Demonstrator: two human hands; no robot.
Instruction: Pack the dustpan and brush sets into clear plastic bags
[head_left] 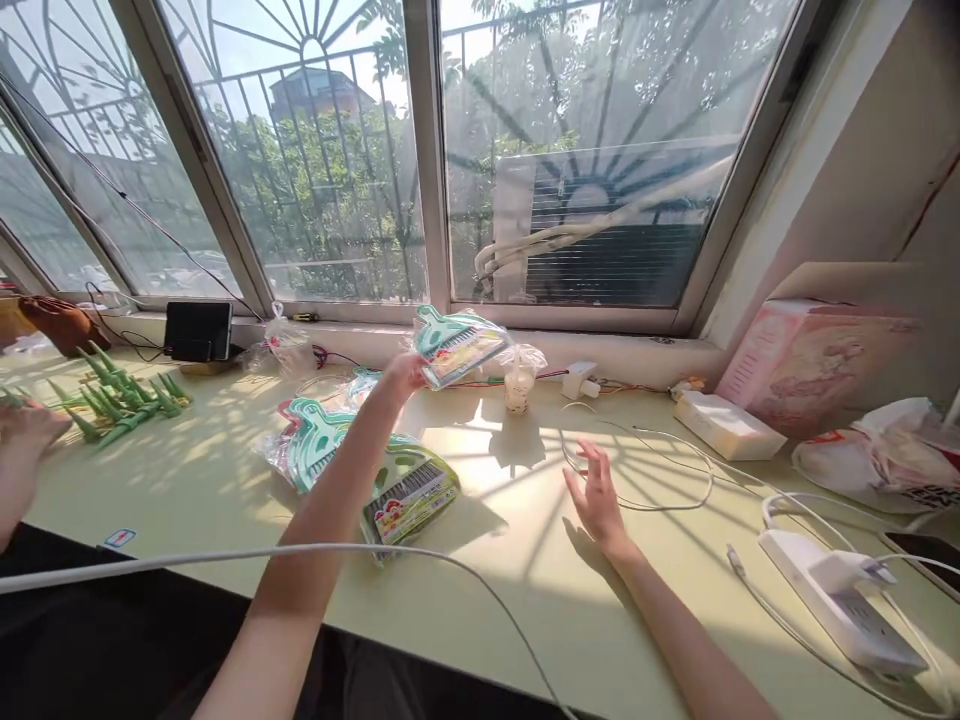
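One teal wrapped pack (463, 348), with dark bristles showing through its clear film, is in the left hand (409, 372), whose fingers are closed on the pack's near left end, up by the window sill. The right hand (596, 495) is empty and partly open, its fingers apart and slightly bent, near a thin white cable (675, 508); whether it touches the surface (480, 610) I cannot tell. Below the raised pack, more teal packs (311, 430) and a green pack (412, 500) lie in an overlapping pile, partly hidden by the left forearm. A lidded cup (519, 388) stands just right of the raised pack. Farther right are a small white box (727, 425) and a power strip (840, 605). At the far left, another person's hand (26, 435) is beside green spiky pieces (120, 400).
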